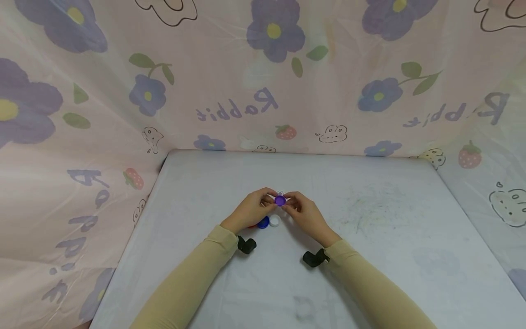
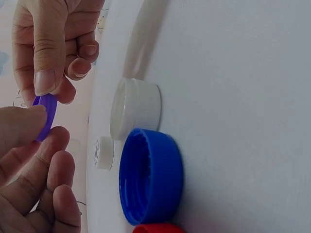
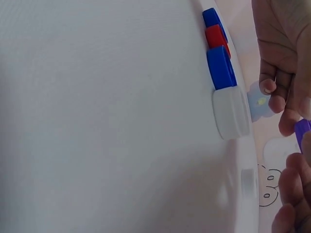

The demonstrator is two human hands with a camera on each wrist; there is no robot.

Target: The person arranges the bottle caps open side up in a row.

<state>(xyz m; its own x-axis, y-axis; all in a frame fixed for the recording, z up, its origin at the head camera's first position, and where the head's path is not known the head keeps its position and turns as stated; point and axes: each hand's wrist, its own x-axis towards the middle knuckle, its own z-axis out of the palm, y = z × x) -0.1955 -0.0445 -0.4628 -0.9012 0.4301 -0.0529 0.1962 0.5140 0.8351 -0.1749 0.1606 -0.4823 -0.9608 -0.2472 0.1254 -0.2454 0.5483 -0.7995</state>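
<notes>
Thumbs and fingertips of both hands pinch a small purple bottle cap (image 1: 280, 200) from opposite sides, raised off the table. My left hand (image 1: 252, 209) has its edge on the left, while my right hand (image 1: 305, 214) has the right edge. In the head view the cap's hollow side shows. Below the hands stand a blue cap (image 2: 153, 177) and a white cap (image 2: 136, 109), side by side. A red cap (image 3: 216, 40) and a second blue cap (image 3: 213, 18) continue that row leftward, mostly hidden under the left hand in the head view.
Farther back on the white table (image 1: 370, 192) sits a smaller white cap (image 2: 104, 153), partly hidden behind the purple one in the head view. A printed curtain (image 1: 230, 82) rises along the table's back and sides. Black wrist cameras (image 1: 315, 258) hang near both cuffs.
</notes>
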